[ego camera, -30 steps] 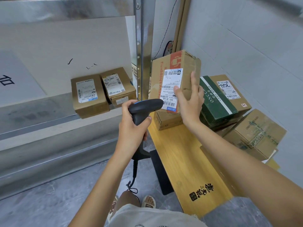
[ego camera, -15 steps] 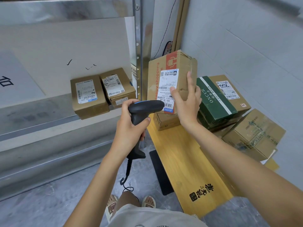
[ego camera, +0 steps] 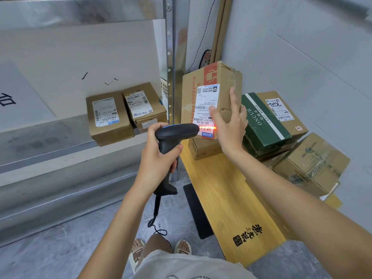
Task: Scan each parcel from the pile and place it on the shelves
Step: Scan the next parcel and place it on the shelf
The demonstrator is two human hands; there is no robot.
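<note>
**Scanner beam on the parcel's label**

My left hand (ego camera: 159, 158) has its grip wrapped round the handle of the black scanner (ego camera: 173, 141), thumb across the front. The scanner's head points right, straight at the label, and its handle runs down and slightly towards me, with the cable hanging from the base.

My right hand (ego camera: 229, 125) grasps the parcel (ego camera: 211, 97), thumb on the labelled face, fingers round its right side. The parcel stands on end, long axis upright and tipped a little, its labelled face turned towards me, above a smaller box (ego camera: 203, 150) at the far end of the wooden tabletop (ego camera: 227, 196); whether it touches that box I cannot tell. The white label (ego camera: 207, 105) runs lengthwise down the face, and a red-orange scan line glows across its lower barcode.

Just right of the parcel lies a green box (ego camera: 263, 125) among other brown cartons. On the metal shelf (ego camera: 40, 141) to the left, two labelled boxes (ego camera: 108, 117) sit side by side, touching.
</note>
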